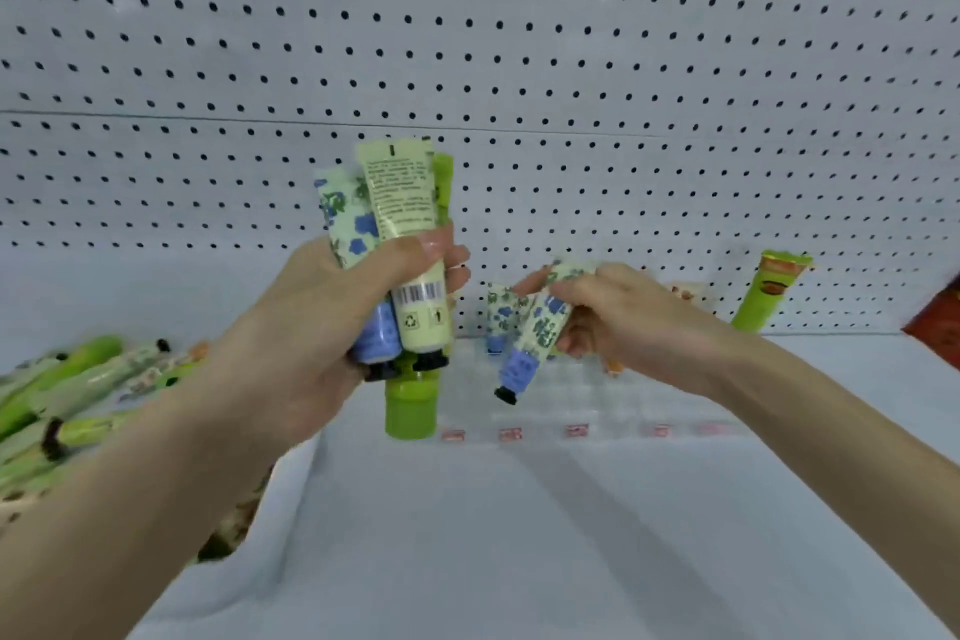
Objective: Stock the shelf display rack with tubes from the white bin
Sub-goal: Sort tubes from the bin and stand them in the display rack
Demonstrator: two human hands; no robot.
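Gripping bundle of tubes point(400, 203) in curled left hand point(311, 327); pinching blue-floral tube point(535, 338), tilted cap-down, in right hand point(623, 312) just above display rack point(571, 395). Straighten it upright, seat cap in free slot, release once steady

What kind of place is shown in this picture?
Most likely a shop: a white pegboard wall behind a shelf, a clear rack with small red labels along its front, and barcoded tubes held in the left hand.
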